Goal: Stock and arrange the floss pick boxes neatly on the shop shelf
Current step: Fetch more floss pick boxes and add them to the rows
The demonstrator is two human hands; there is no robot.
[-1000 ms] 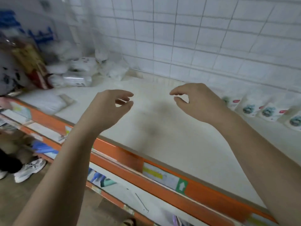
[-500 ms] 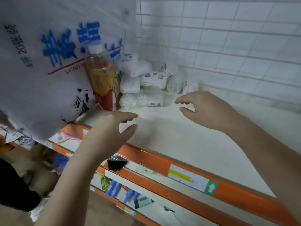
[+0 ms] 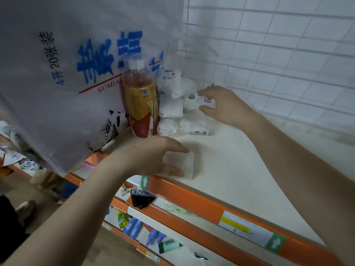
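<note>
Okay, your right hand [image 3: 222, 106] pinches a labelled floss pick box [image 3: 199, 100] off the top of the pile in the shelf [image 3: 240, 160] corner, thumb under, fingers over. Your left hand [image 3: 153, 158] grips a clear box [image 3: 180, 164] near the front edge, just below the bottle [image 3: 141, 100]. Likely light, stiff, thin plastic and slick, so hold the short sides and don't squeeze. The pile under your right hand could topple.
</note>
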